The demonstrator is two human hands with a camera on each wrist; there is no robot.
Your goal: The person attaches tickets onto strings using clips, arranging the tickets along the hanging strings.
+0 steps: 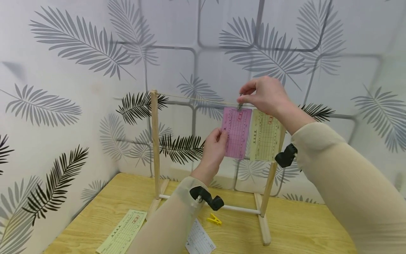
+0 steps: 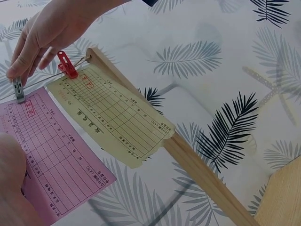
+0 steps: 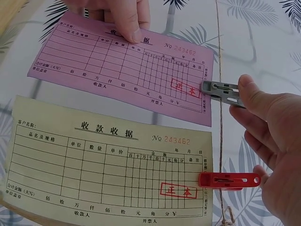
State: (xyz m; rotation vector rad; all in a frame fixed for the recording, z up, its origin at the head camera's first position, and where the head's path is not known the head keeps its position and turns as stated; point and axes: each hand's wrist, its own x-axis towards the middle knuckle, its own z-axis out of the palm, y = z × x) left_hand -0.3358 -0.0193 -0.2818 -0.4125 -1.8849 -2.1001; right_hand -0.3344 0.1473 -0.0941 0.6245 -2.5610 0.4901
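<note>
One pink slip (image 1: 237, 135) hung long axis downward beneath the string (image 1: 190, 98), the left hand (image 1: 215, 146) pinching its left edge, the right hand (image 1: 266, 93) above pinching the grey clip (image 3: 222, 91) at its top.

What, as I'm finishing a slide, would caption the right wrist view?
Right hand pinches gray clip on pink receipt; red clip holds yellow receipt to string.

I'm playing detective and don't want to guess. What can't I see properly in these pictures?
Head view: the red clip, hidden behind the right hand.
Head view: part of the white paper, covered by the left sleeve; what shows is too small to read.
Left wrist view: part of the pink paper, covered by the left hand and cut off by the left edge.
</note>
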